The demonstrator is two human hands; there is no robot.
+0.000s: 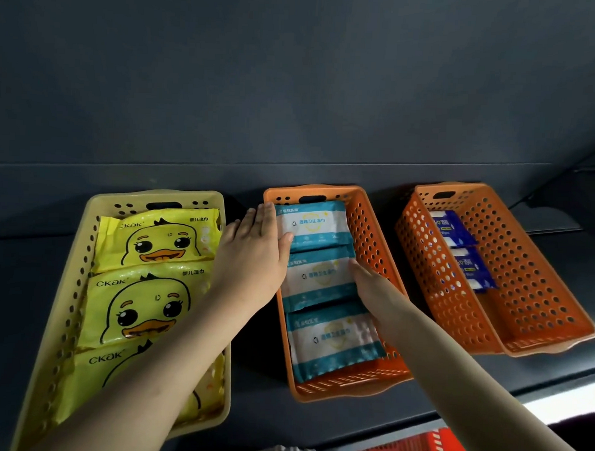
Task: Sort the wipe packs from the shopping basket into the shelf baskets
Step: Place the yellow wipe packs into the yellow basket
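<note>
Across the lower frame, shelf (250,375): dark, bearing three baskets side by side.
Beige basket (98,198), left: yellow duck packs (160,240) in a row.
Right orange basket (530,267): blue packs (470,268).
Middle orange basket (373,234), centre: three teal wipe packs (332,341) in a row.
Left hand (251,254): fingers straight over the middle basket's left rim, thumb on the far pack.
Right hand (378,292): fingers flat against the middle pack's right edge.
Red shopping basket (413,448): bottom edge.

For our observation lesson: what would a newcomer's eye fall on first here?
The bright yellow duck packs fill the cream basket on the left. The left hand and right hand touch teal packs in the middle orange basket. The right orange basket holds blue packs.
</note>
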